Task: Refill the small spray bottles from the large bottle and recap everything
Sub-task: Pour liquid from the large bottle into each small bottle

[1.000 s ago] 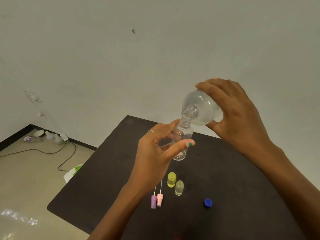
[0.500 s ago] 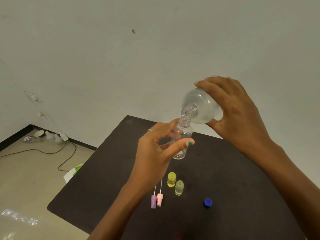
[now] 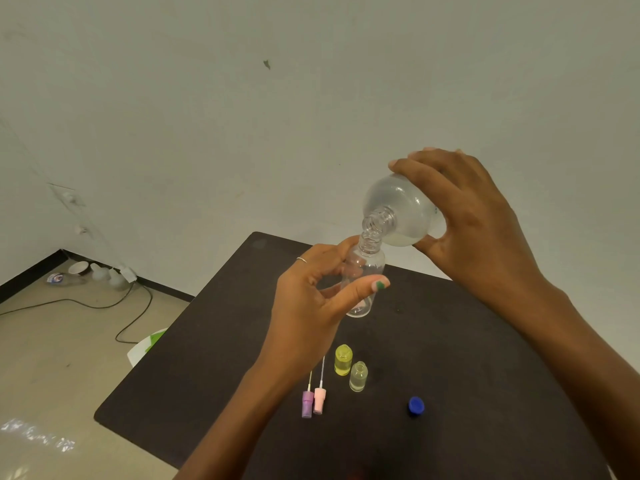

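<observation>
Liquid passes from the tilted large bottle [image 3: 403,216], gripped round its body by the right hand [image 3: 474,223], into a clear small spray bottle [image 3: 365,275] pinched mid-body by left-hand fingers [image 3: 360,289] above the bench [image 3: 467,341]. Both look light, smooth, probably slippery when wet, so mid-body holds seem soundest.

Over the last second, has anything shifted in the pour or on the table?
Almost nothing. The right hand holds the large bottle a touch higher, still tipped mouth-down onto the small clear bottle gripped in the left hand. The yellow bottle, pale bottle, spray tops and blue cap stayed put.
</observation>
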